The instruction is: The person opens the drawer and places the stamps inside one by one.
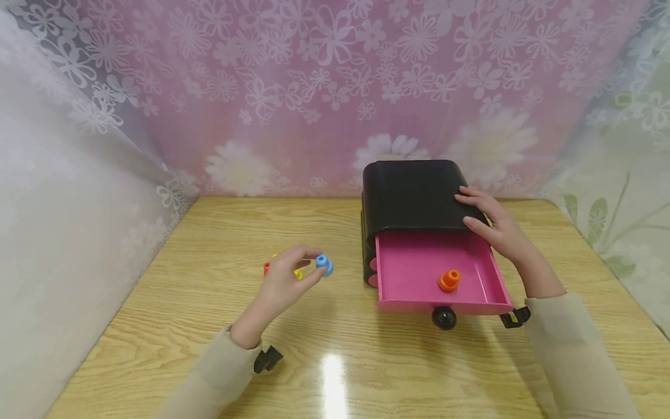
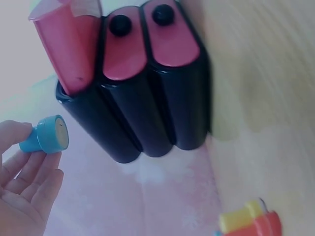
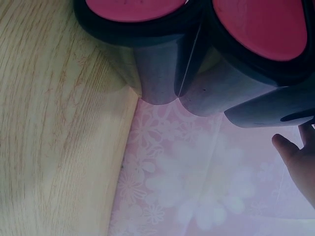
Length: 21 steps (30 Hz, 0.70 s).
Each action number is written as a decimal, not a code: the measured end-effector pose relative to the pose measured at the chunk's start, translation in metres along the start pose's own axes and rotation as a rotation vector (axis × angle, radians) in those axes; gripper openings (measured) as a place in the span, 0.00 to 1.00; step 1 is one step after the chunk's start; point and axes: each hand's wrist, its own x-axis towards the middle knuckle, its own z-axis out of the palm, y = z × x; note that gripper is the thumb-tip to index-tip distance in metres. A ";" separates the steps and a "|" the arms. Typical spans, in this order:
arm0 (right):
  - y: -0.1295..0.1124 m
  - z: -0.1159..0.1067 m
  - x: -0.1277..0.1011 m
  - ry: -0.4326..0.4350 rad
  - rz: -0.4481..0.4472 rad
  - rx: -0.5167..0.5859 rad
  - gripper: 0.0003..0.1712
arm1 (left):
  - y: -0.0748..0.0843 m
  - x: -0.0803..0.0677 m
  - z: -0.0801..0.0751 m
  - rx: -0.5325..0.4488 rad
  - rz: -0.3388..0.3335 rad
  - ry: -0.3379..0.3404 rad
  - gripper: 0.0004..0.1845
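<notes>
Left hand (image 1: 285, 285) pinching blue peg (image 1: 324, 265); right hand (image 1: 494, 224) flat on black drawer unit (image 1: 413, 195).

Blue peg held between thumb and fingers (image 2: 29, 172) above wooden surface (image 1: 335, 361), left of the unit, clear of it. Yellow and red pegs (image 2: 251, 221) lying on surface just behind left hand. Right fingers straight, pressing unit's top right edge, gripping nothing. Top pink drawer (image 1: 437, 273) pulled out, orange peg (image 1: 449, 280) inside near front wall. Two lower drawers closed.
</notes>
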 end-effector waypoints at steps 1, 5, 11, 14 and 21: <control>0.000 0.000 0.000 0.000 0.000 0.002 0.23 | 0.002 0.002 0.001 -0.015 0.009 0.007 0.11; -0.001 0.000 0.000 -0.002 -0.001 0.010 0.23 | 0.010 0.009 0.006 -0.069 0.053 0.029 0.11; -0.002 0.001 0.000 0.004 -0.005 0.016 0.22 | 0.022 0.019 0.014 -0.106 0.135 0.068 0.13; 0.000 0.001 0.000 0.005 -0.006 0.012 0.22 | 0.027 0.024 0.018 -0.132 0.173 0.082 0.13; 0.027 0.001 0.000 0.013 -0.008 -0.015 0.23 | 0.038 0.032 0.031 -0.166 0.219 0.057 0.13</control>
